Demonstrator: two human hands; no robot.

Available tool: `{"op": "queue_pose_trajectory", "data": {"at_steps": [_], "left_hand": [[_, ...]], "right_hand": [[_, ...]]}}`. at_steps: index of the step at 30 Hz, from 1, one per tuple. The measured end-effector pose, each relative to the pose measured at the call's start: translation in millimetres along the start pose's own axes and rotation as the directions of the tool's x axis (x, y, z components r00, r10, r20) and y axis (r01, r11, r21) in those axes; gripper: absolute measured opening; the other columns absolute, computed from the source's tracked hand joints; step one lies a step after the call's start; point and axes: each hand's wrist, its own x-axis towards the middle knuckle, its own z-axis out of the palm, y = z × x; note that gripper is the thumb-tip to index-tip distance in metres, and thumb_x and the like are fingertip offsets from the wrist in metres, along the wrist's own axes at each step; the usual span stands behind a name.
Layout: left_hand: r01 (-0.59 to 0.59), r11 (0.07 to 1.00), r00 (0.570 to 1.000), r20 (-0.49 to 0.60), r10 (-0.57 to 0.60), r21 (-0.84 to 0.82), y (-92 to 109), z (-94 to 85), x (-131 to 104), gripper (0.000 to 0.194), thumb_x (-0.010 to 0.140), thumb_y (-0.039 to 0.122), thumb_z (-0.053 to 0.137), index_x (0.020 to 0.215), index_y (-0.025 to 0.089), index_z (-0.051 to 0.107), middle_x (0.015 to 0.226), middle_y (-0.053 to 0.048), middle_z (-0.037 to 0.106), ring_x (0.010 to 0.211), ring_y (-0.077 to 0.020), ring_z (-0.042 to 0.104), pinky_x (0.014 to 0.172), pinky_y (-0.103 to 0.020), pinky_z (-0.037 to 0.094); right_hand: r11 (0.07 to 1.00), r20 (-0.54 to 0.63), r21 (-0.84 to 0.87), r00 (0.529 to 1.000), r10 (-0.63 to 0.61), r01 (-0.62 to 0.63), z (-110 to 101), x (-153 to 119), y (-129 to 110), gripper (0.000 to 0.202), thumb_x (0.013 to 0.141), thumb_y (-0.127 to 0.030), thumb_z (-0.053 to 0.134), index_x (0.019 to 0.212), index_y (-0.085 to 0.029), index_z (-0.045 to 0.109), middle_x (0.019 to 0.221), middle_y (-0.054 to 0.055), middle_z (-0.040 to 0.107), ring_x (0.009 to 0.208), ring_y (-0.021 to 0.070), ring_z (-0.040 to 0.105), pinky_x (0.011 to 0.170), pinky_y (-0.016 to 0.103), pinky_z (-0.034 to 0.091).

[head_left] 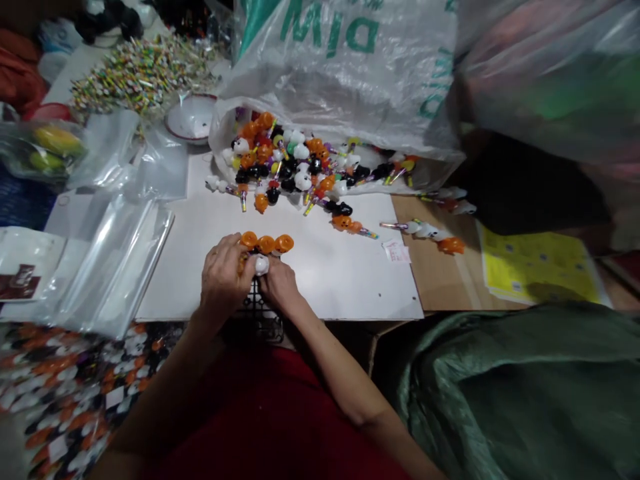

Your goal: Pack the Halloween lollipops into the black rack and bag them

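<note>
My left hand [223, 272] is closed at the front of the white board, its fingertips around a small orange piece and against a white figure [261, 265]. Beside it my right hand [281, 285] is curled in, its fingers touching that white figure from the right; the fingertips are partly hidden. Just beyond both hands stand three round orange pumpkin-like pieces [267, 245] in a row. Beneath the hands a black grid rack [255, 301] shows at the board's front edge.
A white woven bag [345, 80] lies open at the back, spilling mixed orange, black and white figure sticks [300, 170]. Clear plastic sleeves [110, 267] lie left, near a white bowl [193, 119]. Yellow sheets [543, 267] and a green sack [525, 387] are right. Bagged figures [75, 393] fill the lower left.
</note>
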Motion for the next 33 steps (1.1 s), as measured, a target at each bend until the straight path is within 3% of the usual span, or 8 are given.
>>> {"op": "queue_pose_trajectory", "data": {"at_steps": [6,9,12,17,21,24,27,33], "left_hand": [[-0.252,0.968,0.952,0.18,0.246,0.01,6.4,-13.0,46.0,0.057,0.089,0.055,0.057,0.132,0.017,0.054,0.148,-0.018,0.05,0.136,-0.0358,0.047,0.113,-0.058,0.028],[-0.3,0.954,0.868,0.414,0.275,-0.005,13.5,0.4,64.2,0.038,0.096,0.042,0.045,0.123,0.018,0.06,0.127,-0.015,0.066,0.121,-0.0318,0.06,0.108,-0.055,0.035],[-0.282,0.96,0.801,0.552,0.232,0.006,10.9,14.8,65.5,0.033,0.099,0.032,0.037,0.101,0.019,0.066,0.094,-0.01,0.073,0.088,-0.0248,0.069,0.089,-0.042,0.049],[-0.248,0.969,0.854,0.473,0.217,0.002,1.4,17.4,60.5,0.037,0.099,0.038,0.036,0.097,0.02,0.068,0.094,-0.01,0.073,0.086,-0.0246,0.068,0.083,-0.039,0.052],[-0.261,0.965,0.897,0.364,0.249,-0.016,21.5,8.2,71.7,0.046,0.097,0.046,0.044,0.13,0.016,0.056,0.14,-0.016,0.056,0.126,-0.0304,0.055,0.102,-0.047,0.046],[-0.347,0.937,0.818,0.471,0.329,-0.053,34.8,8.8,77.7,0.043,0.097,0.039,0.047,0.135,0.02,0.054,0.141,-0.013,0.056,0.128,-0.0288,0.054,0.104,-0.046,0.045],[-0.321,0.943,0.725,0.616,0.307,-0.092,30.1,16.7,76.5,0.036,0.098,0.03,0.042,0.128,0.023,0.061,0.12,-0.007,0.068,0.106,-0.0233,0.066,0.094,-0.038,0.051],[-0.223,0.964,0.805,0.531,0.265,-0.143,17.1,14.1,74.6,0.035,0.097,0.031,0.045,0.127,0.025,0.063,0.135,-0.008,0.059,0.115,-0.0229,0.063,0.098,-0.04,0.051]], "right_hand": [[0.963,-0.174,0.187,0.971,-0.161,0.193,19.4,-7.7,24.5,0.022,0.096,-0.018,0.045,0.114,-0.016,0.059,0.113,0.012,0.066,0.102,0.0216,0.063,0.088,0.031,0.05],[0.902,-0.229,0.285,0.937,-0.264,0.324,16.0,-21.2,41.2,0.022,0.096,-0.02,0.049,0.115,-0.02,0.06,0.111,0.009,0.066,0.1,0.0196,0.063,0.087,0.03,0.051],[0.924,-0.321,0.271,0.931,-0.176,0.268,-13.4,-21.4,63.3,0.023,0.098,-0.023,0.045,0.111,-0.02,0.064,0.101,0.007,0.068,0.091,0.0186,0.064,0.082,0.029,0.052],[0.991,-0.408,-0.131,0.912,-0.046,-0.009,-84.3,49.4,93.2,0.03,0.094,-0.019,0.047,0.118,-0.016,0.066,0.127,0.017,0.06,0.113,0.0285,0.056,0.09,0.039,0.049],[0.953,-0.292,-0.284,0.937,-0.189,0.104,-107.8,86.1,97.5,0.031,0.094,-0.012,0.043,0.113,-0.012,0.067,0.131,0.018,0.057,0.12,0.0292,0.05,0.099,0.042,0.044],[0.971,-0.411,-0.113,0.88,-0.239,0.211,-99.3,46.5,93.2,0.028,0.097,-0.019,0.043,0.113,-0.016,0.065,0.123,0.014,0.062,0.115,0.0254,0.054,0.097,0.039,0.046],[0.942,-0.573,0.248,0.818,-0.045,0.226,-76.3,-19.2,88.6,0.023,0.098,-0.029,0.047,0.11,-0.02,0.064,0.106,0.008,0.067,0.094,0.0198,0.062,0.085,0.033,0.052],[0.769,-0.567,0.572,0.815,0.12,0.285,-22.2,-52.8,55.0,0.015,0.091,-0.034,0.059,0.095,-0.022,0.066,0.091,0.004,0.069,0.077,0.0159,0.064,0.072,0.029,0.055]]}}
